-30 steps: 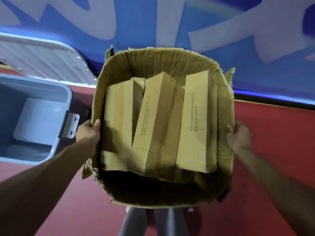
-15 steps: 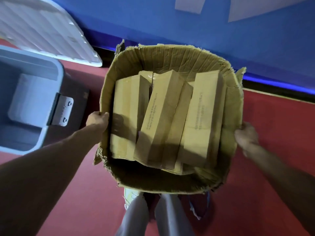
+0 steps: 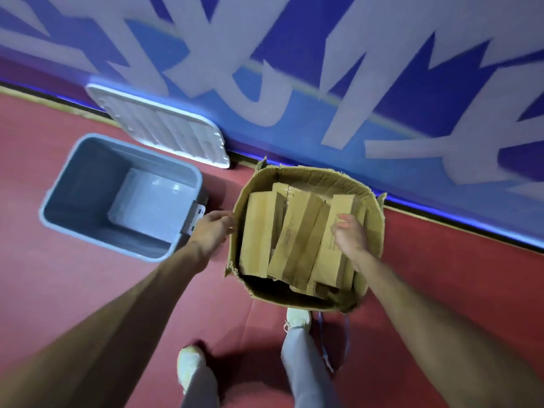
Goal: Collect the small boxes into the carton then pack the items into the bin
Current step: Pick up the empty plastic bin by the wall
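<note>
"Head view: which step?"

"The small boxes point(image 3: 259, 231) sit in the carton point(image 3: 309, 178) on the floor, just beside the empty grey bin point(image 3: 88, 178). Collecting looks done and packing is next."

"Hands?"

"The left hand point(image 3: 213, 228) is loose at the carton's rim. The right hand point(image 3: 348, 234) is curled over the boxes, grip unclear. It needs to lift one across."

Seemingly a sports hall: red floor point(image 3: 59, 284); blue wall point(image 3: 294, 136) with huge white lettering point(image 3: 368, 69).

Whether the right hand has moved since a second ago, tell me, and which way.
Yes. The right hand left the outside of the carton, moving left over its right rim to above the small boxes.
</note>
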A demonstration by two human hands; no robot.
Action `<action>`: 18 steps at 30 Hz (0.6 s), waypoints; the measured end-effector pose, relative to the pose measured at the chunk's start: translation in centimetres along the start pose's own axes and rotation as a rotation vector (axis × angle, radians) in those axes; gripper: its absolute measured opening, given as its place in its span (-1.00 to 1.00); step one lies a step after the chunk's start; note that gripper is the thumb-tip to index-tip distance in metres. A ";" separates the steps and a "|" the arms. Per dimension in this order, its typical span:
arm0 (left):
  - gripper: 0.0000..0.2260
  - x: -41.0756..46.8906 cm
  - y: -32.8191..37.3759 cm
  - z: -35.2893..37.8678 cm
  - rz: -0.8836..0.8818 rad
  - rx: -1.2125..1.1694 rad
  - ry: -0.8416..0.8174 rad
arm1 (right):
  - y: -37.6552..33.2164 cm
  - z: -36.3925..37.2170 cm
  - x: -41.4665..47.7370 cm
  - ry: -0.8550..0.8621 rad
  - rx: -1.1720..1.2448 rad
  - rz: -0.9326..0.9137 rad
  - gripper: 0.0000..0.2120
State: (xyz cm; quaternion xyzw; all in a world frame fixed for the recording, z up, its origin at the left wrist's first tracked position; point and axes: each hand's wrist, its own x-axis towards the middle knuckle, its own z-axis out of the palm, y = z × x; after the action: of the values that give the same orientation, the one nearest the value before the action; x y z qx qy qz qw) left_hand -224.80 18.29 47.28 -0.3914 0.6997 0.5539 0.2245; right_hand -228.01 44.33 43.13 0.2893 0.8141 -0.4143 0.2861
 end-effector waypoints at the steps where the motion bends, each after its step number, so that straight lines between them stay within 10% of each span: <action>1: -0.84 -1.8 0.3 -1.7 0.013 -0.014 -0.017 | -1.2 0.7 -1.8 -0.008 -0.013 -0.023 -0.60; 18: -0.76 -14.4 -7.5 -48.9 0.261 0.336 0.106 | -20.8 27.0 -31.1 -0.178 0.071 -0.146 -0.69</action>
State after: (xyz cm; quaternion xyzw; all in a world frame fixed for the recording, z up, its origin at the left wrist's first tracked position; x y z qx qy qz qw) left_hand -204.43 -24.52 67.50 -0.2832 0.8377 0.4326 0.1758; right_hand -215.80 4.23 62.35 0.2014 0.7893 -0.4865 0.3159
